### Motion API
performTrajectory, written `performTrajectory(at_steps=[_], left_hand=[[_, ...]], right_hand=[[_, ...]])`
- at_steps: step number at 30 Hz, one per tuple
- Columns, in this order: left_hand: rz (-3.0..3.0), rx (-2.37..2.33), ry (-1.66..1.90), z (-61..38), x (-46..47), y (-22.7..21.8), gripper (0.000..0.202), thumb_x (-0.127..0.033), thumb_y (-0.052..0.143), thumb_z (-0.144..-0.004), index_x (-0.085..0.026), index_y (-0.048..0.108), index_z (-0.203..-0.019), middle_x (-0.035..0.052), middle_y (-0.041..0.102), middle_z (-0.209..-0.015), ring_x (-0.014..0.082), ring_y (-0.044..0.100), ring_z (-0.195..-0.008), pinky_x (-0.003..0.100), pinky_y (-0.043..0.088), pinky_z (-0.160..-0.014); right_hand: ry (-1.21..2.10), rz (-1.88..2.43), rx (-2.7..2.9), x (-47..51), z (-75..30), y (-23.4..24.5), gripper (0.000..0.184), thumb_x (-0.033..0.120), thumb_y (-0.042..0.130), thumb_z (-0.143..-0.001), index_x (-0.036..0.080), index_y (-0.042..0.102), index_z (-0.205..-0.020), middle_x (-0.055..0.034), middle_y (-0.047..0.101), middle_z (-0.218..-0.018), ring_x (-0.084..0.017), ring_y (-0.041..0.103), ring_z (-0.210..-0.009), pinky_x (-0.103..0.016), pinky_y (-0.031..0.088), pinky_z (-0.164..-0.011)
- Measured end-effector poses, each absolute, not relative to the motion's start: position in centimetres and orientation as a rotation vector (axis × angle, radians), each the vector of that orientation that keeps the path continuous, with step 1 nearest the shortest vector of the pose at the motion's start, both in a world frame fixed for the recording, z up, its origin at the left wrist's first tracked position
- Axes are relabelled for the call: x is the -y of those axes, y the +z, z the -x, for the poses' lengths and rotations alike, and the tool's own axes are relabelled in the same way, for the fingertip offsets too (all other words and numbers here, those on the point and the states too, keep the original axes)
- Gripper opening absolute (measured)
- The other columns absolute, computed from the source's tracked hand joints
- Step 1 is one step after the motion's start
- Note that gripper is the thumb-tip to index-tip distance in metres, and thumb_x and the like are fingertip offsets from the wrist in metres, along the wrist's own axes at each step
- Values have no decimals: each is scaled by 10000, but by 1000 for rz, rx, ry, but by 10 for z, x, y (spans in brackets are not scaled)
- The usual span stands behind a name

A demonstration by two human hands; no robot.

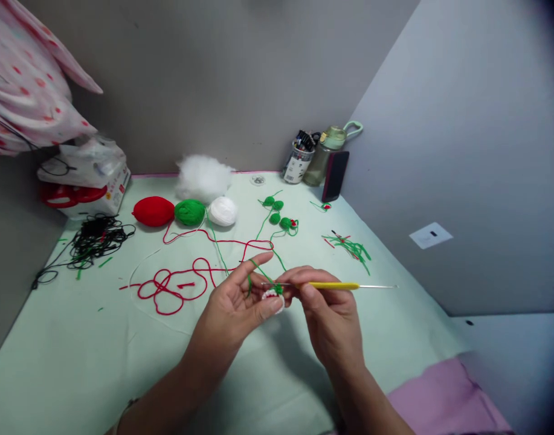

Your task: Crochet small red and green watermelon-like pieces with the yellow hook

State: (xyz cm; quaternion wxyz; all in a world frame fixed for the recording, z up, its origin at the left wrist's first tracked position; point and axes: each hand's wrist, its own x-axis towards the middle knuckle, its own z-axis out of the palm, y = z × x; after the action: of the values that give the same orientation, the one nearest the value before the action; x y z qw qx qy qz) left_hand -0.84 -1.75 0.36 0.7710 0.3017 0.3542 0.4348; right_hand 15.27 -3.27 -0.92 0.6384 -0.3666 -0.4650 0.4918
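Left hand (234, 305): thumb and fingers narrowed in a pinch on a small white, red and green crochet piece (273, 295), index finger raised with green yarn (261, 269) over it. Right hand (333, 317): curled closed around the yellow handle of a crochet hook (334, 286), its far tip at the piece. The piece sat between the two hands, above the tabletop (122, 374).

Risk, judged: a loop could have slipped off the hook if the raised finger let the yarn slacken; a loose pinch could have let the small piece twist.

Just beyond the left hand, red yarn (170, 283) lay in loose coils; a strand from the green yarn ball (190, 212), farther out, crossed it. Snagging was judged possible there if the strand was pulled.
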Motion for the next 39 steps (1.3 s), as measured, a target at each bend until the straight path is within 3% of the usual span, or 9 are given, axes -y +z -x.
performTrajectory(at_steps=[4, 9, 19, 27, 33, 39], left_hand=[[-654, -824, 1013, 7, 20, 10, 699, -197, 882, -795, -271, 638, -1446, -27, 631, -930, 159, 686, -903, 324, 543, -937], [-729, -852, 1045, 9, 20, 10, 556, -284, 855, -849, -264, 699, -1382, -25, 627, -866, 140, 610, -824, 283, 532, -856], [-746, -927, 1070, 6, 22, 14, 506, -280, 847, -828, -251, 738, -1322, -3, 647, -879, 166, 613, -859, 292, 525, -858], [-789, -969, 1064, 7, 22, 11, 497, -305, 852, -827, -247, 735, -1307, -11, 648, -848, 157, 619, -819, 287, 530, -834], [-810, -955, 1067, 9, 22, 8, 488, -323, 860, -832, -243, 730, -1295, -16, 653, -847, 153, 631, -802, 281, 537, -820], [-765, -974, 1123, 4, 24, 9, 418, -276, 861, -814, -227, 756, -1216, -33, 631, -793, 146, 632, -782, 281, 540, -828]], right_hand=[[1135, 868, 1011, 32, -153, -6, 100, 334, 760, -960, 258, 825, -964, -46, 793, -918, -155, 676, -719, -305, 578, -694], [1140, 870, 942, 30, -150, -3, 140, 371, 787, -932, 234, 808, -914, -48, 788, -882, -146, 651, -657, -304, 570, -653], [1199, 767, 999, 31, -156, -1, 163, 366, 680, -1017, 237, 747, -942, -29, 780, -900, -135, 668, -654, -304, 570, -683], [907, 856, 1318, 41, -163, 0, 207, 219, 553, -1080, 267, 753, -1074, -45, 750, -978, -185, 699, -865, -352, 573, -778], [787, 902, 1461, 43, -165, -1, 249, 181, 529, -1076, 297, 742, -1133, -48, 770, -1003, -211, 719, -914, -383, 590, -781], [434, 920, 1698, 49, -159, -1, 316, 109, 542, -1033, 270, 742, -1217, -90, 782, -1036, -230, 740, -936, -387, 611, -781]])
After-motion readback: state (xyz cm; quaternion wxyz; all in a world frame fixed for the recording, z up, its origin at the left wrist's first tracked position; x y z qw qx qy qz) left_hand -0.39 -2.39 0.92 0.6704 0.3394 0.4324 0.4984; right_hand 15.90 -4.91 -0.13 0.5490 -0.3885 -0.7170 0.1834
